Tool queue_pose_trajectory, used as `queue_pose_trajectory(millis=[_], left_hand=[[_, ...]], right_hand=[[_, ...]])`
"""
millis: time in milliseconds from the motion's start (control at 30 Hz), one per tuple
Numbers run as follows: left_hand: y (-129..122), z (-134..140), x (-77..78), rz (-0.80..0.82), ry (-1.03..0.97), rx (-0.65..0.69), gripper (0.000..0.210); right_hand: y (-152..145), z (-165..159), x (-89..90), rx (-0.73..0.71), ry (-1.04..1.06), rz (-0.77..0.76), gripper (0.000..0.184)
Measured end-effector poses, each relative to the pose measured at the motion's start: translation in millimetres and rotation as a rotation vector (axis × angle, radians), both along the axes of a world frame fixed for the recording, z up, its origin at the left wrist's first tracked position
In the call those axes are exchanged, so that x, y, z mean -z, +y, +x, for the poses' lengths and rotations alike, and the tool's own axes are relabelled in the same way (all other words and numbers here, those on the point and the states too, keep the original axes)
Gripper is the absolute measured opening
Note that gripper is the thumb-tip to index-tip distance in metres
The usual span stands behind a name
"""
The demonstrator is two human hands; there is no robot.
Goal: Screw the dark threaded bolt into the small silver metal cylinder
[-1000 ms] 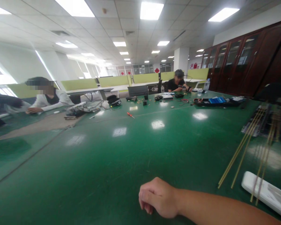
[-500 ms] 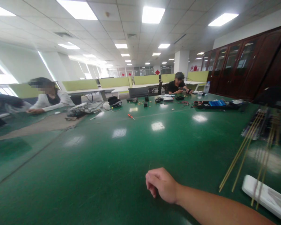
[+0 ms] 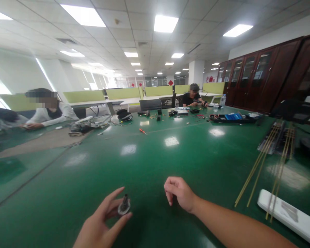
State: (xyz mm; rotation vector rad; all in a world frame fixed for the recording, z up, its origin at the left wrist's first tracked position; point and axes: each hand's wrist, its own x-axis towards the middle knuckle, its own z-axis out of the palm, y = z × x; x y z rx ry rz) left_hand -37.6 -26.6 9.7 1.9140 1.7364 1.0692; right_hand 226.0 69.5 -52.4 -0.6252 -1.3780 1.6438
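Observation:
My left hand [image 3: 104, 218] is at the bottom of the view, left of centre. Between its thumb and fingers sits a small dark metal part [image 3: 124, 201] with a narrow upright stem and a round, lighter-rimmed base. The index finger stretches past the stem. To the right, my right hand [image 3: 179, 193] is closed above the green table [image 3: 155, 165], thumb against curled fingers. Whatever those fingers may hold is hidden. A gap separates the two hands.
Thin brass-coloured rods [image 3: 258, 162] and a white elongated case [image 3: 286, 213] lie at right. Farther back are a red screwdriver [image 3: 143, 131], a black tray [image 3: 232, 119] with blue items, and tangled parts [image 3: 84, 125]. People sit at the far side and left.
My left hand has come into view from below with the metal part. My right hand stays closed and sits slightly higher in the picture. The view has shifted a little.

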Motion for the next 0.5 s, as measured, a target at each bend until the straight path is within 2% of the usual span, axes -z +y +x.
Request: queue_pose_trajectory(millis=[67, 200, 267, 367, 500], left_hand=[[19.4, 25.8, -3.4, -0.038, -0.078, 0.076, 0.049], [42.3, 60.3, -4.4, -0.011, -0.064, 0.140, 0.031], [45.3, 62.9, 0.9, 0.045, -0.043, 0.168, 0.028], [45.0, 54.1, 15.7, 0.113, -0.008, 0.203, 0.027], [44.2, 41.7, 36.2, 0.127, -0.007, 0.197, 0.042]], right_hand=[[0.9, -0.3, -2.3, 0.029, 0.040, 0.003, 0.042], [1.0, -5.3, -8.4, 0.077, 0.031, 0.051, 0.052], [0.1, -8.3, -10.6, 0.083, 0.007, 0.081, 0.056], [-1.6, -10.6, -12.8, 0.065, -0.043, 0.102, 0.053], [-3.5, -11.4, -14.0, 0.046, -0.186, 0.162, 0.047]])
